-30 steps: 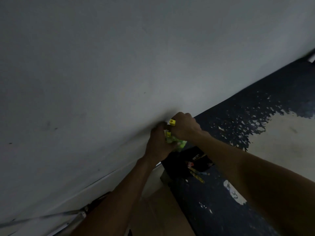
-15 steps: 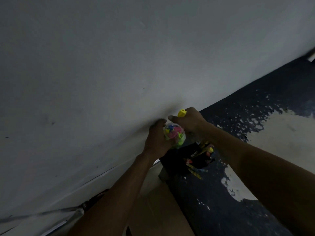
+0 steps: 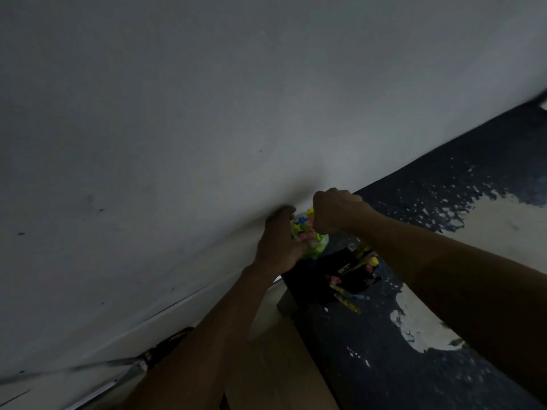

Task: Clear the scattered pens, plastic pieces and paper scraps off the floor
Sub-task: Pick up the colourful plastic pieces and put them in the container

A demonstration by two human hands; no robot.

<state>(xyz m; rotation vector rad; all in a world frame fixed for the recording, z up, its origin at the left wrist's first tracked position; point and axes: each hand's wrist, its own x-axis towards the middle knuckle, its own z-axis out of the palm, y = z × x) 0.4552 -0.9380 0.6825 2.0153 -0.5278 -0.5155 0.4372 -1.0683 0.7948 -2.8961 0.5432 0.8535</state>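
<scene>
My left hand (image 3: pixel 276 242) grips a small clear container (image 3: pixel 307 235) filled with bright pink, blue, yellow and green plastic pieces, held up close to the white wall. My right hand (image 3: pixel 336 210) is curled over its top and pinches a yellow piece (image 3: pixel 310 212) at the opening. Below the hands a black holder (image 3: pixel 334 273) stands on the floor with several pens in it. A yellow pen (image 3: pixel 347 303) lies on the dark floor beside it.
A large white wall (image 3: pixel 207 113) fills the upper left. The floor (image 3: pixel 444 202) is dark with pale worn patches. A brown cardboard sheet (image 3: pixel 281 365) lies at the bottom middle, and a cable (image 3: pixel 133 361) runs along the wall base at left.
My right hand, which had lifted with the yellow piece above the container, has come back down onto its top. My left hand keeps its grip on the container.
</scene>
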